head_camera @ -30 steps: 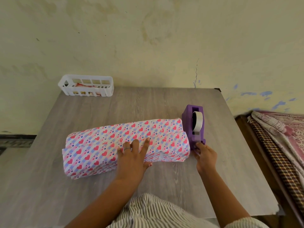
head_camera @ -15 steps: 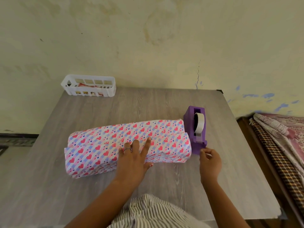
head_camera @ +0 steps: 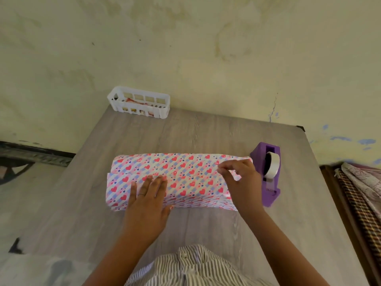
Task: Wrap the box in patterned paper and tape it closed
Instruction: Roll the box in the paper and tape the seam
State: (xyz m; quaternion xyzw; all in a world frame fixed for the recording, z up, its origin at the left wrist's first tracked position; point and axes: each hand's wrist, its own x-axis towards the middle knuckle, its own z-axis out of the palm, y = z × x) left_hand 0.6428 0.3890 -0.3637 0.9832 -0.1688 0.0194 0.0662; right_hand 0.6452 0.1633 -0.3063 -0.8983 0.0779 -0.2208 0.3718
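The box wrapped in heart-patterned paper lies lengthwise in the middle of the grey wooden table. My left hand rests flat on the paper's overlapping seam, fingers straight. My right hand hovers over the right end of the package, its thumb and fingers pinching a small clear piece of tape. Just right of the package stands a purple tape dispenser with a white roll in it.
A white plastic basket holding a few items sits at the table's far left edge against the wall. A bed with patterned cloth borders the table on the right.
My right hand left the dispenser's cutter with a piece of tape and moved left over the package's right end. My left hand stayed pressed on the seam. The camera tilted down.
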